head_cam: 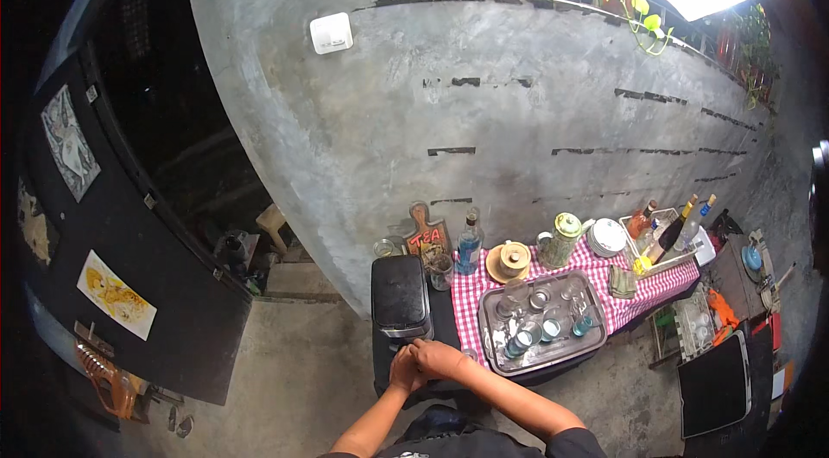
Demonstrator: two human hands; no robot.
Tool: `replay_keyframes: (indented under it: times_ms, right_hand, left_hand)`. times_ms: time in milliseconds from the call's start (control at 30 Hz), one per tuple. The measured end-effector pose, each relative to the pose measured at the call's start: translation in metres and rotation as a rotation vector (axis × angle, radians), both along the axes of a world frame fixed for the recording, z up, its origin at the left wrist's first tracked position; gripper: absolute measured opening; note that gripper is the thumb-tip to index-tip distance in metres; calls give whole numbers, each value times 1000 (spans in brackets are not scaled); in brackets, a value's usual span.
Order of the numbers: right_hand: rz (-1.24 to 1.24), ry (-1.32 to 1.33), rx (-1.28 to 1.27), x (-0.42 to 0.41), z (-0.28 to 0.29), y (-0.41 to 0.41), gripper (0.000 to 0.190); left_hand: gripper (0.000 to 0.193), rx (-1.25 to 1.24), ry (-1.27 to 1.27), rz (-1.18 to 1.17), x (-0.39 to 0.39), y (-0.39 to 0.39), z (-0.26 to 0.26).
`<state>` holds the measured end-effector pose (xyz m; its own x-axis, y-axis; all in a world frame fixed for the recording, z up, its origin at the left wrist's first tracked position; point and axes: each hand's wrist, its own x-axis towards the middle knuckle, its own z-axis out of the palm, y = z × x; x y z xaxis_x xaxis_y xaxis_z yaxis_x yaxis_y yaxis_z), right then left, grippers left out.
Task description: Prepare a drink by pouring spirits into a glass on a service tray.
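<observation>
My left hand (pixel 405 368) and my right hand (pixel 442 358) meet at the near end of a black box-shaped appliance (pixel 400 293). The right fingers overlap the left ones. Whatever may be between them is hidden from above. To the right of my hands, a dark tray (pixel 489 335) rests on a red-and-white checked cloth (pixel 464 283). Several glasses stand on the tray, among them a blue-tinted glass (pixel 518 344). Close beside my right hand is a clear glass (pixel 471 353), partly covered by my forearm.
Behind the appliance are a wooden sign board (pixel 427 234) with writing and a blue bottle (pixel 469 244). A wooden cup on a saucer (pixel 511 260), a patterned pitcher (pixel 562 241), stacked plates (pixel 607 236) and a basket of bottles (pixel 673 258) line the wall. A black door (pixel 181 322) stands left.
</observation>
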<state>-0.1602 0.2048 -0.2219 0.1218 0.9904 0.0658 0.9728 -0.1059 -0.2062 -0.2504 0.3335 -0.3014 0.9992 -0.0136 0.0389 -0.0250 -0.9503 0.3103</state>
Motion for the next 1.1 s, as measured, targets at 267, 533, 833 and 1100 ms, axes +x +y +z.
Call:
replay_keyframes:
  times_ms: [267, 533, 833, 1100]
  right_hand:
    - [-74, 69, 13, -1, 19, -2, 49]
    - [-38, 172, -8, 7, 29, -4, 47]
    - [18, 67, 94, 9, 15, -4, 30]
    - [14, 168, 85, 4, 18, -4, 36]
  left_hand:
    - [62, -48, -4, 67, -1, 2, -10]
    - [54, -254, -180, 142, -1, -3, 11]
    - [53, -175, -167, 104, -4, -1, 3]
    - [54, -163, -240, 18, 0, 3, -5]
